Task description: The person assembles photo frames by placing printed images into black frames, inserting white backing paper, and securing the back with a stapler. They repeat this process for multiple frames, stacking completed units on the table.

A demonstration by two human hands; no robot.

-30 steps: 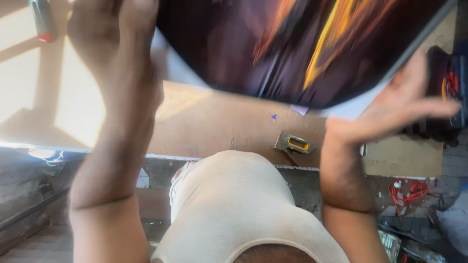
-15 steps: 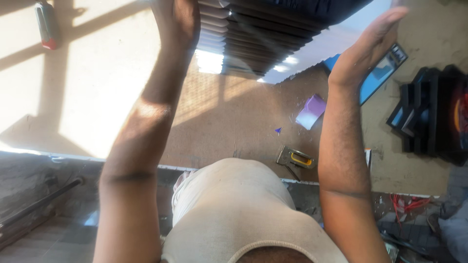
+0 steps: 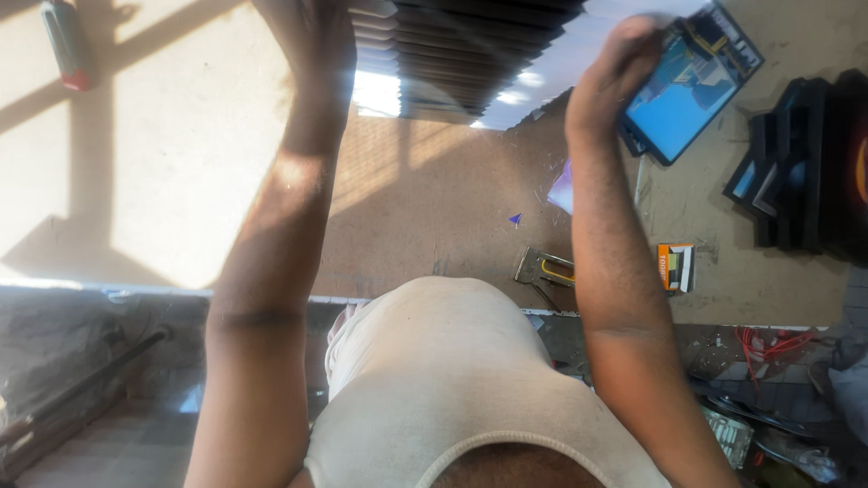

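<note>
A tall stack of dark framed panels (image 3: pixel 452 54), standing at the far side of the brown worktable (image 3: pixel 434 217), is steadied between both hands: the left hand (image 3: pixel 312 36) is pressed flat against its left side, while the right hand (image 3: pixel 615 77) is curled at its white right edge, though whether it grips cannot be told. The stack appears gathered and squared. A blue-faced frame (image 3: pixel 692 90), a staple gun (image 3: pixel 545 268), an orange box (image 3: pixel 675 267) and more black frames (image 3: pixel 805 172) are scattered nearby.

One staple gun (image 3: pixel 544 268), perhaps fifteen stacked frames (image 3: pixel 452 54).
</note>
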